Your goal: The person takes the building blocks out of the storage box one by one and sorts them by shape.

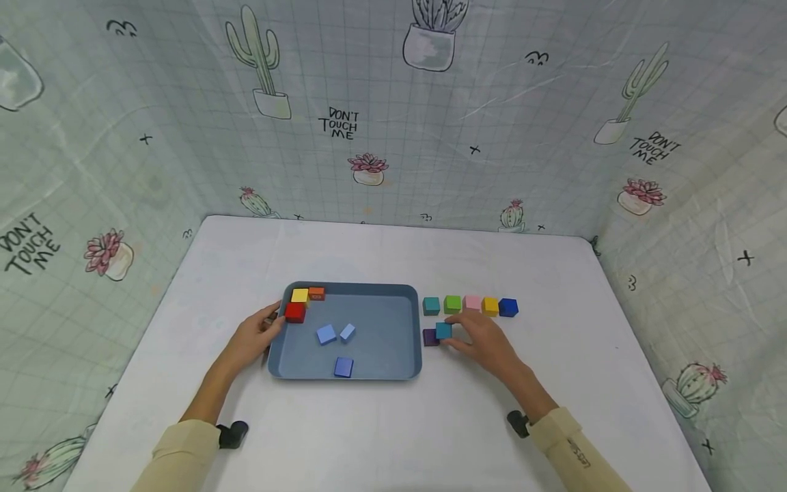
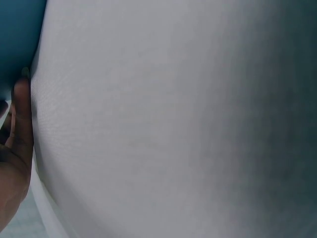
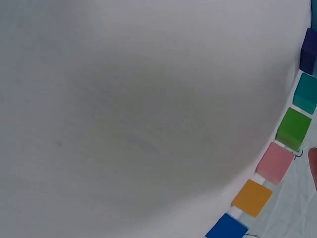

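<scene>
My left hand rests against the left edge of a blue-grey tray, its thumb lying along the tray's side in the left wrist view. Between the thumb and fingers of my right hand a teal-blue cube is pinched, just right of the tray. It partly covers a dark purple cube. Inside the tray, a red cube, a yellow cube and an orange block cluster at the far left corner. Light blue blocks lie nearer the middle and front.
Behind my right hand runs a row of cubes: teal, green, pink, yellow-orange and dark blue. Everything stands on a white table, with patterned cloth at the back and sides.
</scene>
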Demonstrator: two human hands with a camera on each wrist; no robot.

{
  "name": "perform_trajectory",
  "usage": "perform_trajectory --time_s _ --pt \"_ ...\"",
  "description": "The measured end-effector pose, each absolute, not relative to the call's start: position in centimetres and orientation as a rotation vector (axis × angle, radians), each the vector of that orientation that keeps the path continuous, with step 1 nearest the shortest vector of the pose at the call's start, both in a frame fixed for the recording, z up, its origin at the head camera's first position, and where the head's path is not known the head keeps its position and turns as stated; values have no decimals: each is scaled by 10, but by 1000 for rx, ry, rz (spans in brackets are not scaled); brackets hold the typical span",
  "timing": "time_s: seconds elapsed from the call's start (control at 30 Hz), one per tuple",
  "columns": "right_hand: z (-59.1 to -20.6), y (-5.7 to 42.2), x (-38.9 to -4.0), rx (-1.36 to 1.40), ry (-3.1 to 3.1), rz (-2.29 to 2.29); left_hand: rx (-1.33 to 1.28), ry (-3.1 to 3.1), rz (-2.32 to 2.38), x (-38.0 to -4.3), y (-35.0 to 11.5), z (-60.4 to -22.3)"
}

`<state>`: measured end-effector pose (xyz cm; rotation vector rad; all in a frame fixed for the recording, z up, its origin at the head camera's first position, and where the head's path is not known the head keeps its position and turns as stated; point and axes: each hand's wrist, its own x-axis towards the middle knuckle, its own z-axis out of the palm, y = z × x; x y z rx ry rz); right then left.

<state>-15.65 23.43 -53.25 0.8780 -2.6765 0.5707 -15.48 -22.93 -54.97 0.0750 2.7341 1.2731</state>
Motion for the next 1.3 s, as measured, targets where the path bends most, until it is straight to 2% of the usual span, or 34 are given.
perform_trajectory --time_s 0.47,1.3 --pt "-533 238 -146 530 -2923 723 79 2725 1287 -155 -230 -549" --pt "-545 247 -149 521 -3026 769 64 2723 1289 -154 -230 -551"
